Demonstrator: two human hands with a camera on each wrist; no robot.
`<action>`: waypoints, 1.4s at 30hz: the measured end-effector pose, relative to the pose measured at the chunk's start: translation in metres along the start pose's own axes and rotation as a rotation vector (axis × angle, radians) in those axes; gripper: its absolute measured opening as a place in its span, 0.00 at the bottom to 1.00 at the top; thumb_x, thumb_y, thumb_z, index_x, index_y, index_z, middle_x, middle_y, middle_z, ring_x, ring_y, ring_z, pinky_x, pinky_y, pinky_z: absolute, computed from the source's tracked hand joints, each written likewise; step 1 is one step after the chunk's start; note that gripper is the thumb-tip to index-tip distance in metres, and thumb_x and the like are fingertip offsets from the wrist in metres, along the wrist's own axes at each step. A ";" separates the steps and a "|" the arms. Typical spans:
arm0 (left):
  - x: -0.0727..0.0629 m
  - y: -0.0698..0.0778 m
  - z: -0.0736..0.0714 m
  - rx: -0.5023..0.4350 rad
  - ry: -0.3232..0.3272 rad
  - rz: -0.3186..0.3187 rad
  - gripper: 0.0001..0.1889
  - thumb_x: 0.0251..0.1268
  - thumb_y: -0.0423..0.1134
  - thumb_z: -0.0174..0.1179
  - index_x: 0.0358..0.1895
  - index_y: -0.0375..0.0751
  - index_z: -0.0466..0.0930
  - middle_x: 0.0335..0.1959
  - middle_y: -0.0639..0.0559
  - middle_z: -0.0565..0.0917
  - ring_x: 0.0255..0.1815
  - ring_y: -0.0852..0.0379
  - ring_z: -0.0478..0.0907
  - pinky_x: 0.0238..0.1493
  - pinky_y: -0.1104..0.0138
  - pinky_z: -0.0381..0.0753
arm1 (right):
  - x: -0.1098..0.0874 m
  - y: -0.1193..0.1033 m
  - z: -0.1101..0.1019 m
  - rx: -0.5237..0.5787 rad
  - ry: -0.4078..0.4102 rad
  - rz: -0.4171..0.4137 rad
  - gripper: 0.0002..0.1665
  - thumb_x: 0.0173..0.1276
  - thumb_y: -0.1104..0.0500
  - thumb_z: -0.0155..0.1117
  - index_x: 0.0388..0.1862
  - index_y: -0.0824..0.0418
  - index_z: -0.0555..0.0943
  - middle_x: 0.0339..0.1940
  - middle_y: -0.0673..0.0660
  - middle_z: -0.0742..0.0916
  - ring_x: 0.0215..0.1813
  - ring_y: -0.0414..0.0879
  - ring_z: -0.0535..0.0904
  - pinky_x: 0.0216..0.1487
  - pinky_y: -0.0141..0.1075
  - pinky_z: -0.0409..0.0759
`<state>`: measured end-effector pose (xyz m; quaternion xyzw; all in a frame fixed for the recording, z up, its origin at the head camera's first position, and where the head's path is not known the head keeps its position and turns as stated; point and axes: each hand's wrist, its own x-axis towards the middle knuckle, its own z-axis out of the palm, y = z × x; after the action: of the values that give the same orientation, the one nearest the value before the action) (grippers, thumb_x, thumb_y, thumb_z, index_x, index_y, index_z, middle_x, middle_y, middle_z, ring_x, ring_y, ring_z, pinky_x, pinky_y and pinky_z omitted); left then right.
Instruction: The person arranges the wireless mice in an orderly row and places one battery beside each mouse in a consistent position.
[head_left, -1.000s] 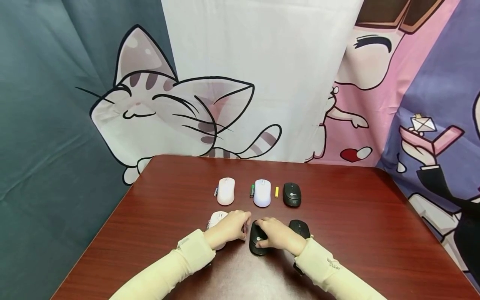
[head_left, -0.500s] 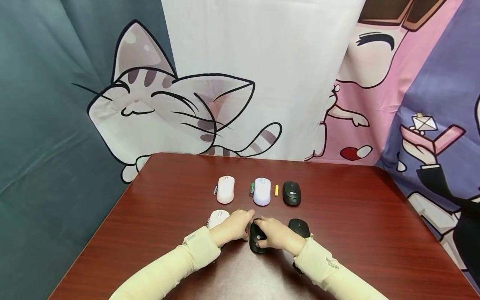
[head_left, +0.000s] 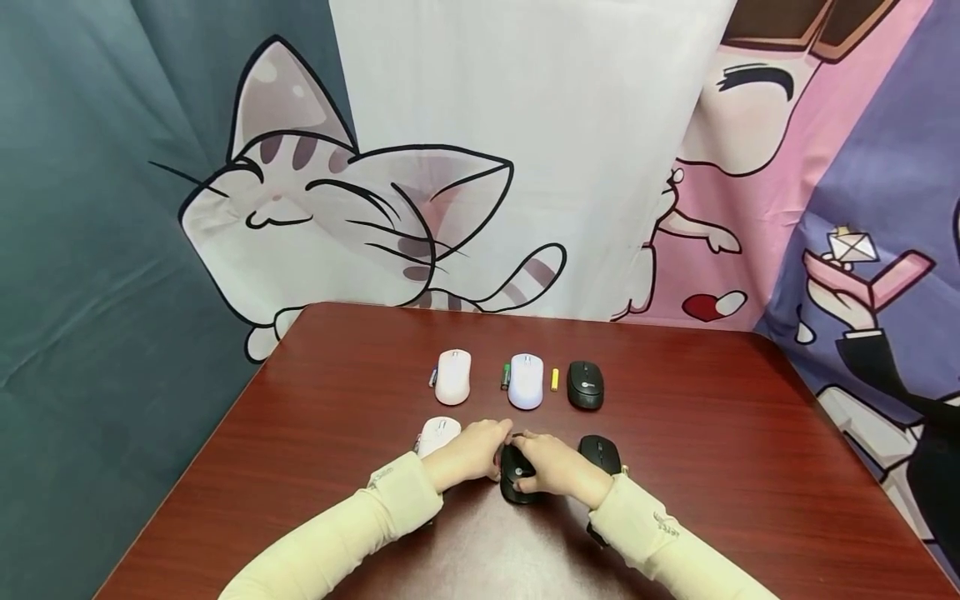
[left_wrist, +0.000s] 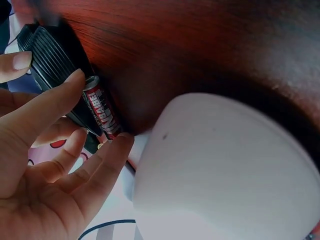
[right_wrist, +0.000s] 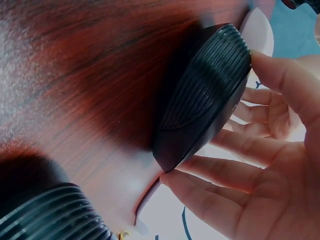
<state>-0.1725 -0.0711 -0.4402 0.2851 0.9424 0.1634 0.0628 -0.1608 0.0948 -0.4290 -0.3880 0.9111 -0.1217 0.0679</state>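
My left hand (head_left: pixel 471 454) pinches a small red, black and silver battery (left_wrist: pixel 102 107) between thumb and fingertips, close against the side of a black computer mouse (head_left: pixel 512 477). In the head view the hand mostly hides this battery. From the other side my right hand (head_left: pixel 558 471) grips that black mouse, thumb near one end and fingers along the far edge. The right wrist view shows its ribbed side (right_wrist: pixel 210 80) facing the camera. Just left of the left hand lies a white mouse (head_left: pixel 438 433), partly covered by the forearm. Another black mouse (head_left: pixel 598 452) sits beside the right wrist.
Along the back of the brown table (head_left: pixel 675 417) stand a white mouse (head_left: pixel 453 377), a lavender mouse (head_left: pixel 526 383) and a black mouse (head_left: pixel 585 387). Among them lie a blue battery (head_left: pixel 432 377), a green battery (head_left: pixel 506 377) and a yellow battery (head_left: pixel 555 380). A printed cloth (head_left: pixel 540 167) hangs behind.
My left hand has shifted a little to the right, closer to the black mouse. The right hand keeps its grip on the mouse in about the same place.
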 end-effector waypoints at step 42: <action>-0.003 0.026 -0.017 0.123 0.087 -0.082 0.17 0.54 0.48 0.67 0.44 0.43 0.78 0.35 0.51 0.82 0.37 0.53 0.80 0.33 0.63 0.77 | -0.036 0.044 -0.046 0.264 0.189 0.138 0.29 0.64 0.53 0.63 0.59 0.69 0.73 0.57 0.65 0.80 0.58 0.59 0.77 0.57 0.53 0.73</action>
<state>-0.1601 -0.0575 -0.4155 0.2423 0.9633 0.1146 0.0110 -0.1764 0.1574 -0.3955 -0.2991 0.9139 -0.2715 0.0407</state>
